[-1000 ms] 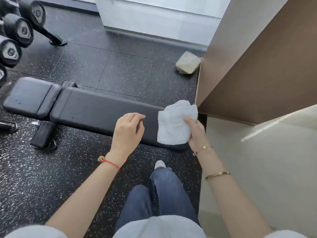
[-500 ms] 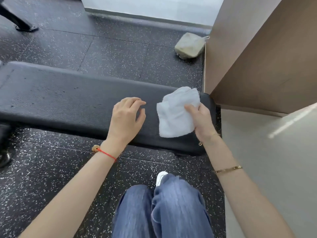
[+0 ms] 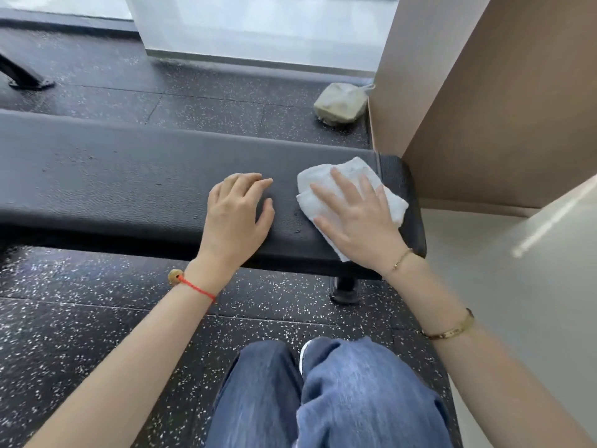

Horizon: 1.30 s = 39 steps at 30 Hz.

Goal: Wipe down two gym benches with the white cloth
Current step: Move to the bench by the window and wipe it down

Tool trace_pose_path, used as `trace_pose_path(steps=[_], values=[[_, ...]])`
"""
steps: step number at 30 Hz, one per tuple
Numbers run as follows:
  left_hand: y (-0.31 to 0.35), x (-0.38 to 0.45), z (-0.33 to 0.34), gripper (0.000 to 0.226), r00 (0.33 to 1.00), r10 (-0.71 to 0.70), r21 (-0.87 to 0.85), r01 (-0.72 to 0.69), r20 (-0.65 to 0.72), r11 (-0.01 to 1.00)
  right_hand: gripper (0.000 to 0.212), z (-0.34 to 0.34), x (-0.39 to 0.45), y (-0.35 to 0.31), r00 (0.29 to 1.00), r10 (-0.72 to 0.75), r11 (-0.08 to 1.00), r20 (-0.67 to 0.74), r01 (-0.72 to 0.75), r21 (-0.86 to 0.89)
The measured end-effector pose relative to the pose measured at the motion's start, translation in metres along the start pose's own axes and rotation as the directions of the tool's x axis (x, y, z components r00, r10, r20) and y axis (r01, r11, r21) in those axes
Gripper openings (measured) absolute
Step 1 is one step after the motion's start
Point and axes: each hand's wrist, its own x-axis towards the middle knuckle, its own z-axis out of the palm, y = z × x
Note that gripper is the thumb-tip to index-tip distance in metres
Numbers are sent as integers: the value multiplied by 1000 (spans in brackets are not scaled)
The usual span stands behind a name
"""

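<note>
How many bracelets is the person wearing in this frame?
3. A red string bracelet on the left wrist, a thin gold chain on the right wrist, and a gold bangle farther up the right forearm.

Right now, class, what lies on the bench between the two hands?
In the head view, only bare black bench pad separates the left hand from the white cloth under the right hand.

No readable text, labels, brands or numbers anywhere in view.
</note>
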Motion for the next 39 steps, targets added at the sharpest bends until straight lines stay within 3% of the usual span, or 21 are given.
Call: trace_pose_path(steps=[9,15,22,30,36,39], values=[[-10,2,6,39,1000,-2,32,2,-2,999,50,-2,59,16,965,245,969,98,-248,21],[-15,1,10,40,1000,12,48,-11,-14,999,48,13,-20,5,992,116,992,-40,-114,59],[-17,0,10,39,1000,13,39,-12,-11,999,45,-4,51,54,925,373,926,74,-376,37],[-19,-1,12,40,1000,19,44,-18,-20,999,48,14,-45,4,994,53,998,-93,-50,32],[-16,-1,10,39,999,18,23,-17,-36,1000,46,0,41,58,961,275,960,24,-276,53],[-16,-1,10,39,999,15,23,-14,-29,1000,46,0,63,53,958,285,957,44,-286,44]])
